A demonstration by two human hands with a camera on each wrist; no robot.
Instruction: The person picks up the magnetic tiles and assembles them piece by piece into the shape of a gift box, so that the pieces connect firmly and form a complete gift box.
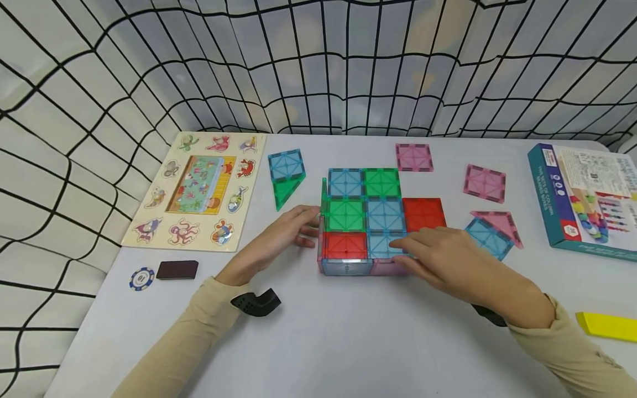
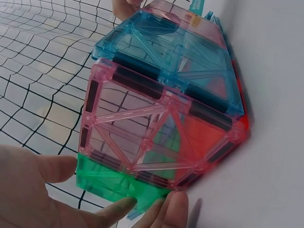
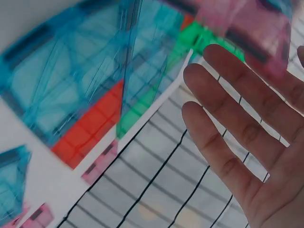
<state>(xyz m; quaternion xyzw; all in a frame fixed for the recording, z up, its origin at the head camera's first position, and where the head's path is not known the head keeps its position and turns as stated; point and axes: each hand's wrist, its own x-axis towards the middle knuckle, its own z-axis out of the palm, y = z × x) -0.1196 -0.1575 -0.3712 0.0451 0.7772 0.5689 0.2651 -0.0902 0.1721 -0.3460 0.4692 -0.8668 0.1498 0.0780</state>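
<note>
Clear magnetic tiles in blue, green and red lie in a grid mid-table, with a red tile (image 1: 424, 213) at its right. Along the front edge stand a blue tile (image 1: 346, 267) and a pink tile (image 1: 385, 268). On the left edge stand another pink tile (image 2: 142, 133) and a green tile (image 2: 107, 178). My left hand (image 1: 291, 226) holds that green tile between thumb and fingers. With index finger and thumb, my right hand (image 1: 443, 257) pinches the front pink tile; its other fingers (image 3: 216, 154) are spread straight.
Right of the grid lie loose pink tiles (image 1: 485, 183) and a blue tile (image 1: 489, 237). A blue-green pair (image 1: 286, 166), a picture board (image 1: 154, 235), a poker chip (image 1: 141, 278) and a dark block (image 1: 177, 270) are at left. A box (image 1: 592, 204) and yellow block (image 1: 608, 325) lie right.
</note>
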